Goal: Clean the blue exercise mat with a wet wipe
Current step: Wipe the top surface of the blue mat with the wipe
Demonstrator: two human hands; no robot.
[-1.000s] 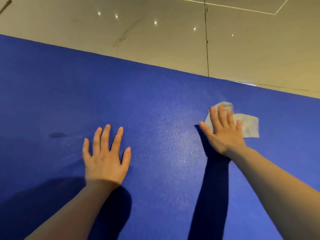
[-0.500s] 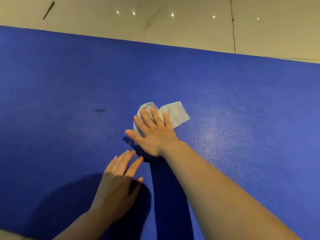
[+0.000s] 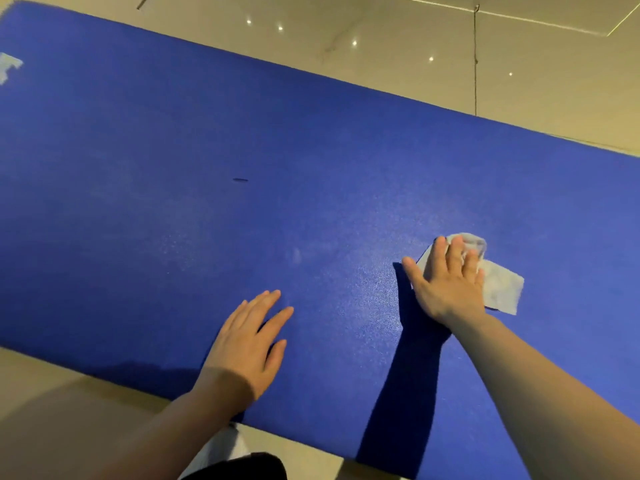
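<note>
the mat (image 3: 242, 140) lies flat on the floor (image 3: 519, 64). the right hand (image 3: 446, 285) presses the wipe (image 3: 498, 285) down with straight fingers (image 3: 457, 249), spreading pressure for scrubbing. the left hand (image 3: 247, 344) rests flat, fingers straight, holding nothing, likely bracing the mat.

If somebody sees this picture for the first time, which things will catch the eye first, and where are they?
The big blue exercise mat fills nearly the whole view, lying on a pale glossy floor. At the right, the right hand presses flat on a crumpled wet wipe, while the left hand rests open on the mat near its front edge. A small dark mark sits alone near the mat's middle.
</note>
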